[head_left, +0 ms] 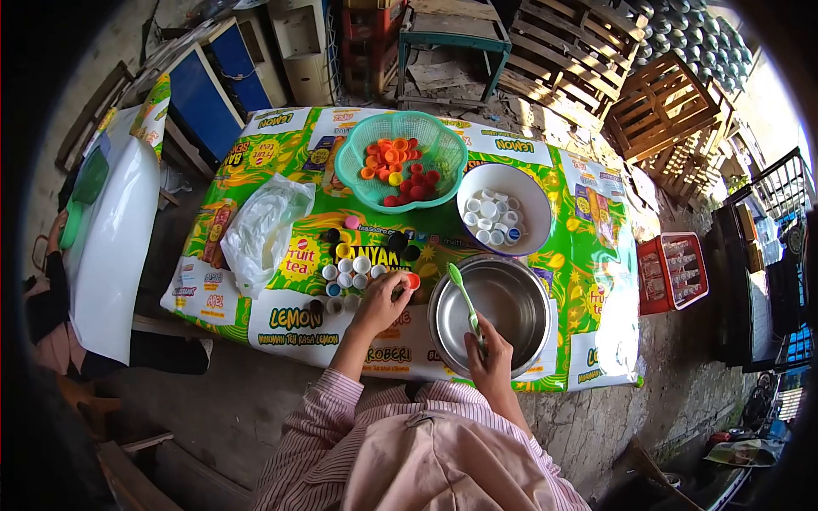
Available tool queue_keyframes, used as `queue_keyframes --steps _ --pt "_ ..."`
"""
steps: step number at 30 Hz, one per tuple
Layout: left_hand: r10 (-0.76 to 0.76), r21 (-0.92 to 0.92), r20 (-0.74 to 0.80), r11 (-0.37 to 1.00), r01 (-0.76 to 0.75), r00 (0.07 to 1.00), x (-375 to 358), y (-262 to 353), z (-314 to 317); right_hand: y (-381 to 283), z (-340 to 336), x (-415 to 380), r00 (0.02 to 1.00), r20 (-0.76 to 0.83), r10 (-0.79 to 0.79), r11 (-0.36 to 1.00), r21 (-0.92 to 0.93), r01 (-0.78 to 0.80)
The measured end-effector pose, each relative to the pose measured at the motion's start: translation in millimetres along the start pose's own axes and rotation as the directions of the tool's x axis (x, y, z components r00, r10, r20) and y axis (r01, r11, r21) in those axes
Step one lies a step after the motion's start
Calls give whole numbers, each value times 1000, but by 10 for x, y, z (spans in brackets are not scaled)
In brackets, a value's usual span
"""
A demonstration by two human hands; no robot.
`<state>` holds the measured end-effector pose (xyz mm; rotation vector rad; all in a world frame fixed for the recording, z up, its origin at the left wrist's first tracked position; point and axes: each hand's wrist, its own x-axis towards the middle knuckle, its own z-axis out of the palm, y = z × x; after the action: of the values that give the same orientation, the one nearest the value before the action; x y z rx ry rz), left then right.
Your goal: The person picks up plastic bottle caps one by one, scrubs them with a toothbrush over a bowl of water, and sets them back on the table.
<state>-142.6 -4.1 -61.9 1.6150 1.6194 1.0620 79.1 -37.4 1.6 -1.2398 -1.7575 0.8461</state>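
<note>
My left hand (383,302) has its thumb and fingers closed around an orange-red bottle cap (413,281), just left of a steel bowl (537,294). My right hand (490,353) grips a green toothbrush (464,294), its head pointing away from me over the bowl's left side. White caps (361,266), with some black and yellow ones, lie loose on the table beside my left hand. Farther back, a green plastic basket (348,175) holds orange, red and yellow caps. White caps fill the bottom of a white bowl (530,196) behind the steel one.
A crumpled clear plastic bag (264,226) lies on the left of the table, which has a printed green cover (596,319). Beyond the right edge stands a red crate (677,272). Another person's arm (55,264) shows at far left by a white surface. Wooden pallets (571,51) stand behind.
</note>
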Motion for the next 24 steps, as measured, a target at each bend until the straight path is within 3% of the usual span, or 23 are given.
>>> queue_keyframes --steps 2,12,14,18,20,24 --pt "249 319 -57 922 -219 967 67 36 34 31 -15 -34 1000 -8 -4 1000 -17 3" --pt "112 476 91 868 -142 990 281 -94 105 193 -158 -173 999 -47 25 998 -63 -28" --pt "72 511 132 849 -131 989 270 -47 87 155 -236 -177 981 7 193 981 -28 -193" --pt "-9 524 181 847 -89 983 266 3 78 233 -397 -142 987 37 157 987 -29 -156" --pt "-94 515 227 857 -37 969 257 -16 87 239 -482 -124 997 41 63 998 -22 -62" --pt "-167 579 219 816 10 961 274 128 64 226 -645 -134 985 82 152 988 -38 -149"
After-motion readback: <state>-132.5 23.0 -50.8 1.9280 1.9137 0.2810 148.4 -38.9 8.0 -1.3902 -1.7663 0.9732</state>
